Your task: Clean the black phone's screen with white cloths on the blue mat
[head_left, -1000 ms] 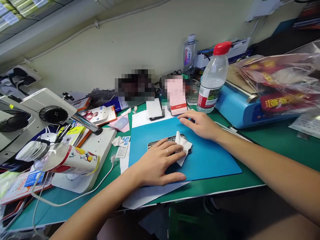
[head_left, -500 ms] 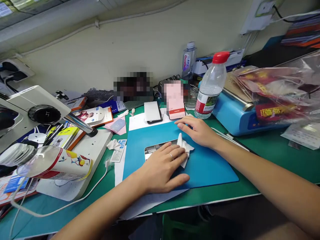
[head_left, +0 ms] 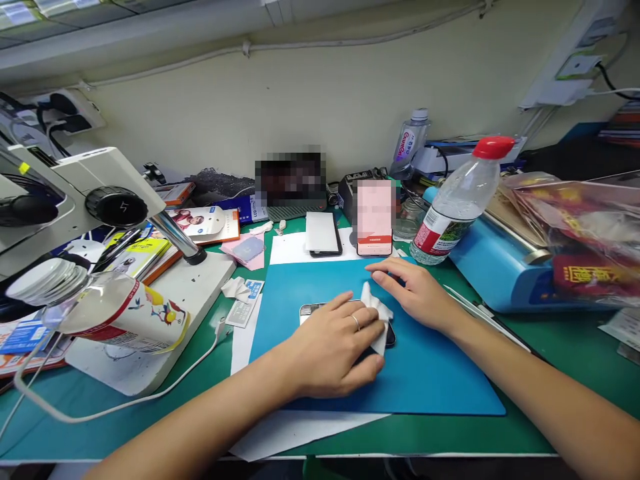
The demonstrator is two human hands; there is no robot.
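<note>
My left hand [head_left: 335,350], with a ring on one finger, lies over an opened phone [head_left: 311,311] on the blue mat [head_left: 440,380]. Its fingers press a crumpled white tissue [head_left: 376,308] against the phone; the thumb is stretched out at the near side. Most of the phone is hidden under the hand, with a dark corner showing at the right. My right hand [head_left: 413,287] rests at the mat's far right part, just right of the tissue. Its fingers are loosely bent and apart, with nothing seen in them.
Behind the mat stand a phone with a pink screen [head_left: 375,213] and a white-topped dark slab [head_left: 323,233]. A red-capped bottle [head_left: 457,207] and a blue device [head_left: 495,267] are at the right. A microscope stand [head_left: 200,293] and a drink bottle [head_left: 125,310] occupy the left.
The camera view has shifted, so the whole bench sits lower and farther right. Both hands stay in nearly the same places over the mat, and the phone's right corner now shows.
</note>
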